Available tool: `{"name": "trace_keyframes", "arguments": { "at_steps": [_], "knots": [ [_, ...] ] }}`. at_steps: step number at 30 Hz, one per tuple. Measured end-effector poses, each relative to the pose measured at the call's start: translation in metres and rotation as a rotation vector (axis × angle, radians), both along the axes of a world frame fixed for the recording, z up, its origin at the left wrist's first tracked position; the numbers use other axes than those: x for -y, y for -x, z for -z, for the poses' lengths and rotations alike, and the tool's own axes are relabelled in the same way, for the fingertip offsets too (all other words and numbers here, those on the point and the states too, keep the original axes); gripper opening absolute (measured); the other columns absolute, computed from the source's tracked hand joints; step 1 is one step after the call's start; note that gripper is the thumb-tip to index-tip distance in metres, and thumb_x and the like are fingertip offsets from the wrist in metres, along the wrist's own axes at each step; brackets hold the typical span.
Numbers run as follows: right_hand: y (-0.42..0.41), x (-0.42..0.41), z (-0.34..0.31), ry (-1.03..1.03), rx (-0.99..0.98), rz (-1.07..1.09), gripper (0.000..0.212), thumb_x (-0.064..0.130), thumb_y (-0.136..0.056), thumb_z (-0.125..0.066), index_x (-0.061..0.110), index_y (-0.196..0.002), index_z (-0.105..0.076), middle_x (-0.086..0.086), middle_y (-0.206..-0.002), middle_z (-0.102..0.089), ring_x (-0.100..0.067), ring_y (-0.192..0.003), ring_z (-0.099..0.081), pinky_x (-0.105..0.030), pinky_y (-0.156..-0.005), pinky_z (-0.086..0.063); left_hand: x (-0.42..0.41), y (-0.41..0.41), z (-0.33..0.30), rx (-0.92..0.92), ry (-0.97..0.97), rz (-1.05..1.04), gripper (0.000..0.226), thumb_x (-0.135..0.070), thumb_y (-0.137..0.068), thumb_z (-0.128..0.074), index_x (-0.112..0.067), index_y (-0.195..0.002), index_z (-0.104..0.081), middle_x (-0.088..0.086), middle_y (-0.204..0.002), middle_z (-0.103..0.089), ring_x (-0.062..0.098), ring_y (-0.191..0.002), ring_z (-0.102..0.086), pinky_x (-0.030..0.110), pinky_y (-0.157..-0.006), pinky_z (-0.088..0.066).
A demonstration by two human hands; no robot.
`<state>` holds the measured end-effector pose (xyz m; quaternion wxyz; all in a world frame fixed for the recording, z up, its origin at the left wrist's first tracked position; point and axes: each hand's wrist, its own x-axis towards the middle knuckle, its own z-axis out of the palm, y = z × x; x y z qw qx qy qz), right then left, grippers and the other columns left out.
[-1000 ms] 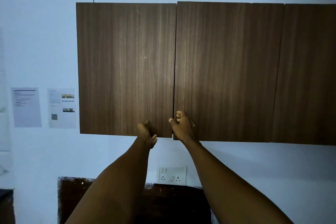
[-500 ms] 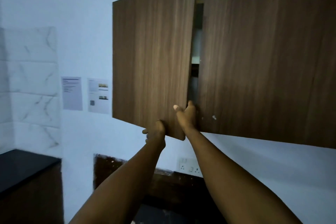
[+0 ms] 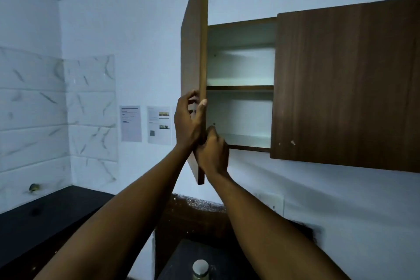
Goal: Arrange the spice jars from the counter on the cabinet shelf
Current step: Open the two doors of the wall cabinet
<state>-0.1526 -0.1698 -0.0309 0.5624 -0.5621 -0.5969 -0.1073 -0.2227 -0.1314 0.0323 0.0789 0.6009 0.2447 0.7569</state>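
Wood-grain left cabinet door stands swung out edge-on toward you. Your left hand grips its free edge, fingers curled onto the outer face and thumb on the edge. Your right hand clamps the same edge just below, touching the left hand. Behind the door, the middle cabinet shelf is exposed; the right cabinet door is closed. One spice jar, metal-lidded, sits on the black counter at the bottom edge of view

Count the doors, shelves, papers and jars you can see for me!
Cabinet doors: 2, open door, shut door
Shelves: 2, upper shelf, bottom shelf
Wall papers: 2, left paper, right paper
Jars: 1, jar
Total: 7
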Motion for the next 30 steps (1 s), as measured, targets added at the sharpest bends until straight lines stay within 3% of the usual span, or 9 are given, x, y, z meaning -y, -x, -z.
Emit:
{"name": "trace_keyframes", "arguments": {
  "at_steps": [4,8,12,16,21,25,27,30],
  "knots": [
    [0.071,0.011,0.0,0.001,0.137,0.036,0.036,0.032,-0.093,-0.061,0.014,-0.123,-0.054,-0.003,-0.105,-0.07,-0.025,-0.094,-0.071,-0.035,-0.072,-0.056,0.014,0.064,-0.003,-0.057,0.004,-0.139,0.046,-0.037,-0.09,-0.07,-0.029,-0.132,-0.054,-0.016,-0.129,-0.062,0.004,-0.109,-0.064,0.015,-0.084,-0.056],
    [0.131,0.012,0.007,0.044,0.218,0.015,0.039,0.033,-0.096,-0.055,0.017,-0.132,-0.051,0.0,-0.122,-0.062,-0.02,-0.108,-0.066,-0.032,-0.08,-0.052,0.019,0.117,0.002,0.013,0.097,-0.26,0.037,-0.025,-0.085,-0.067,-0.029,-0.121,-0.058,-0.018,-0.115,-0.067,0.001,-0.093,-0.065,0.023,-0.085,-0.056],
    [0.176,0.007,0.01,0.123,0.276,-0.031,0.053,0.027,-0.087,-0.07,0.017,-0.133,-0.044,-0.001,-0.126,-0.056,-0.02,-0.112,-0.063,-0.034,-0.085,-0.055,0.016,0.161,0.015,0.117,0.153,-0.302,0.031,-0.021,-0.085,-0.067,-0.027,-0.115,-0.065,-0.018,-0.107,-0.069,0.0,-0.089,-0.066,0.026,-0.084,-0.058],
    [0.2,-0.004,0.012,0.147,0.295,-0.099,0.066,0.026,-0.078,-0.08,0.018,-0.132,-0.043,-0.002,-0.126,-0.054,-0.022,-0.111,-0.065,-0.035,-0.086,-0.056,0.009,0.192,0.022,0.159,0.185,-0.278,0.037,-0.011,-0.087,-0.067,-0.024,-0.121,-0.067,-0.011,-0.114,-0.072,0.008,-0.099,-0.069,0.023,-0.088,-0.059],
    [0.21,-0.024,0.017,0.139,0.334,-0.241,0.07,0.029,-0.086,-0.074,0.019,-0.146,-0.038,-0.003,-0.137,-0.052,-0.022,-0.123,-0.059,-0.035,-0.101,-0.051,-0.002,0.213,0.031,0.2,0.207,-0.289,0.046,0.0,-0.087,-0.06,-0.024,-0.126,-0.066,-0.014,-0.115,-0.071,0.008,-0.102,-0.068,0.027,-0.094,-0.06],
    [0.215,-0.033,0.018,0.123,0.323,-0.3,0.07,0.03,-0.087,-0.072,0.02,-0.147,-0.037,-0.003,-0.138,-0.051,-0.023,-0.123,-0.059,-0.036,-0.102,-0.051,-0.011,0.222,0.034,0.206,0.22,-0.289,0.051,0.002,-0.086,-0.056,-0.024,-0.129,-0.064,-0.015,-0.118,-0.069,0.008,-0.107,-0.066,0.033,-0.1,-0.058],
    [0.214,-0.037,0.019,0.117,0.347,-0.318,0.068,0.031,-0.089,-0.071,0.018,-0.148,-0.039,-0.004,-0.139,-0.053,-0.023,-0.124,-0.059,-0.036,-0.105,-0.05,-0.011,0.219,0.035,0.208,0.24,-0.3,0.058,-0.001,-0.085,-0.054,-0.024,-0.138,-0.057,-0.011,-0.133,-0.064,0.01,-0.12,-0.061,0.029,-0.107,-0.052],
    [0.2,-0.043,0.019,0.102,0.391,-0.353,0.062,0.03,-0.091,-0.069,0.014,-0.145,-0.044,-0.008,-0.138,-0.056,-0.026,-0.124,-0.06,-0.038,-0.107,-0.048,-0.006,0.206,0.036,0.15,0.22,-0.421,0.075,-0.011,-0.08,-0.056,-0.024,-0.151,-0.034,-0.008,-0.156,-0.04,0.01,-0.139,-0.043,0.018,-0.114,-0.033]
  ]
}}
